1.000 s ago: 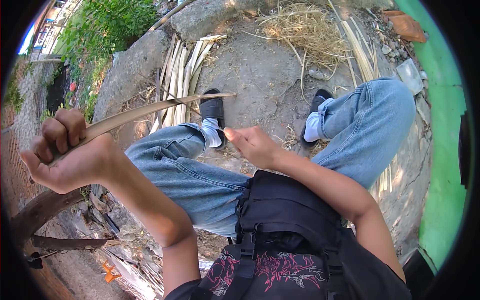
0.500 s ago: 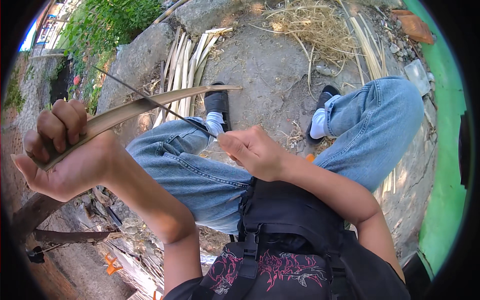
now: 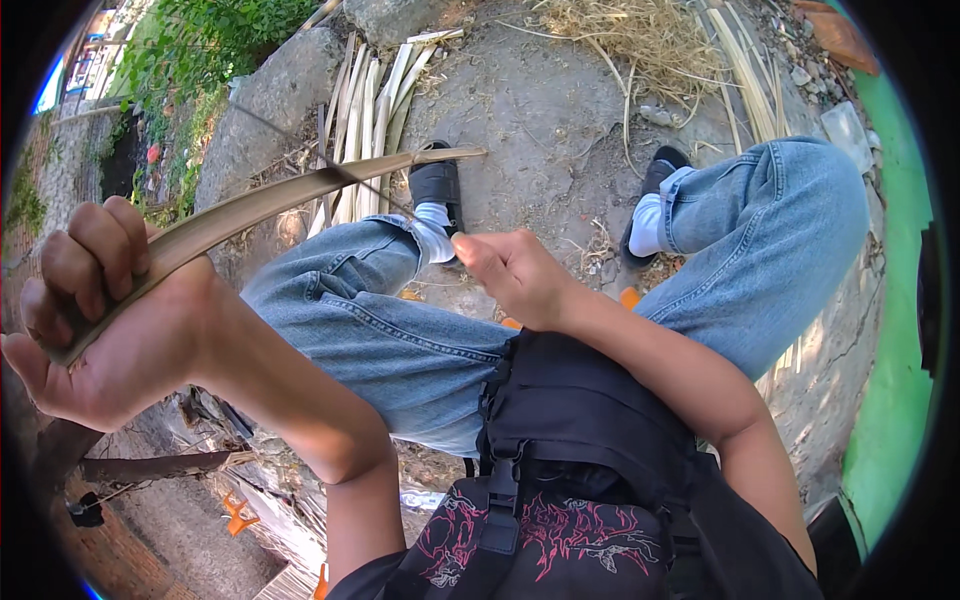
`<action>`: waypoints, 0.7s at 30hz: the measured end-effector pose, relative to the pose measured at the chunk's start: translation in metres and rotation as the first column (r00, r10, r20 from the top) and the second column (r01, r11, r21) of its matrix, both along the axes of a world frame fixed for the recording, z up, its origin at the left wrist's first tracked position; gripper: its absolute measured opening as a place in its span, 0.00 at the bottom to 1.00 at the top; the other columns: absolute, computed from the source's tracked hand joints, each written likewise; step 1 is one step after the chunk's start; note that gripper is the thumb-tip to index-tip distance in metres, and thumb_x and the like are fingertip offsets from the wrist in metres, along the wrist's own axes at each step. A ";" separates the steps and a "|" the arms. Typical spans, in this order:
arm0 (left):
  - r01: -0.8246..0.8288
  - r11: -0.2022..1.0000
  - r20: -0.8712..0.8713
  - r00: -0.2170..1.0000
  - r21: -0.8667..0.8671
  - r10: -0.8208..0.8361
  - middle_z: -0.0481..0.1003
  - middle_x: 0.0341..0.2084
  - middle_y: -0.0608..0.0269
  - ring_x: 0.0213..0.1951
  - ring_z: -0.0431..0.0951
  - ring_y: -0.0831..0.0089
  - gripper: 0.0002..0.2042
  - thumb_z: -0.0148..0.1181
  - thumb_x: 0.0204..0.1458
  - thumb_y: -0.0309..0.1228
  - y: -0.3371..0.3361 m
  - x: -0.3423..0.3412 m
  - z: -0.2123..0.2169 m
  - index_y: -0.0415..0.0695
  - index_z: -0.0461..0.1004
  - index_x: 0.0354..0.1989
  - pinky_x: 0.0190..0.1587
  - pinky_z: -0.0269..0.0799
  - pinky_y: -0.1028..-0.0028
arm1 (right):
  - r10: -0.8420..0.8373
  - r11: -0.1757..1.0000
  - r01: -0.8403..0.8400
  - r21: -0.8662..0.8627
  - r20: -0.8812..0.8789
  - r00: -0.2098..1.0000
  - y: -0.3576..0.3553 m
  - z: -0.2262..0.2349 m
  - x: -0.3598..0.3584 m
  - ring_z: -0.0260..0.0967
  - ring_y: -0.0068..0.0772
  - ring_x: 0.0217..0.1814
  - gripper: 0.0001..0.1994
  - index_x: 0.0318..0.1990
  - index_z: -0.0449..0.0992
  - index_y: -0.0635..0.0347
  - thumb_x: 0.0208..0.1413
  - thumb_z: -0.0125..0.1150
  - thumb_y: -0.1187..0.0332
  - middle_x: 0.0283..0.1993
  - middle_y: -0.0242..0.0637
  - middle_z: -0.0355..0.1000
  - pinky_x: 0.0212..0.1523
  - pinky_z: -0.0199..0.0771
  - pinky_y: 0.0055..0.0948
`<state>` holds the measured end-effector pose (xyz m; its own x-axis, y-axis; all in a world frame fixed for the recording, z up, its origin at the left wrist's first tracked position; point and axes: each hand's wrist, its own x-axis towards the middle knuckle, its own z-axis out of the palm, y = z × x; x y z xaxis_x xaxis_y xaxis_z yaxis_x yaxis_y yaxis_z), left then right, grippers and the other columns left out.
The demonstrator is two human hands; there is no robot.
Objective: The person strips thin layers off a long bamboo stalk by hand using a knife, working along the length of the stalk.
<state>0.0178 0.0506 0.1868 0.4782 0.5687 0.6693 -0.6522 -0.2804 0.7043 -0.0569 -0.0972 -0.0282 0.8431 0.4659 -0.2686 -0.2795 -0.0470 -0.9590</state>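
Note:
My left hand [image 3: 110, 300] is raised at the left, its fingers wrapped round the near end of a long, curved bamboo strip [image 3: 250, 207]. The strip slants away to the right, its thin far tip above my left shoe. In front of my waist, my right hand [image 3: 515, 278] is closed on a knife; the fist hides the handle. Blurred by motion, the narrow dark blade [image 3: 385, 196] points up and left and crosses the strip a little past its middle. Whether the edge touches the strip I cannot tell.
Split strips [image 3: 368, 125] lie in a pile by a large rock [image 3: 270, 95]. Curly shavings [image 3: 640, 50] are heaped farther off, beside more strips [image 3: 745, 75]. A green wall [image 3: 885, 350] rises at the right. My jeans-clad legs [image 3: 755, 235] are spread apart.
The knife blade has shifted along the strip toward its far tip, and my right hand has risen slightly. My left hand has moved a little left with the strip.

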 end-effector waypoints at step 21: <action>0.048 0.998 -0.017 0.999 0.028 -0.047 0.44 0.08 0.71 0.13 0.43 0.79 0.27 0.48 0.53 0.52 0.030 0.011 -0.005 0.54 0.41 0.13 0.19 0.34 0.76 | 0.037 0.992 -0.021 0.124 -0.125 0.991 0.002 -0.003 0.007 0.52 0.18 0.19 0.32 0.15 0.64 0.62 0.62 0.40 0.44 0.13 0.26 0.56 0.20 0.54 0.24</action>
<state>0.0283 0.0803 0.1817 0.5155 0.5256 0.6767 -0.6536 -0.2695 0.7072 -0.0497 -0.0949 -0.0309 0.7915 0.5255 -0.3120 -0.3997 0.0590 -0.9147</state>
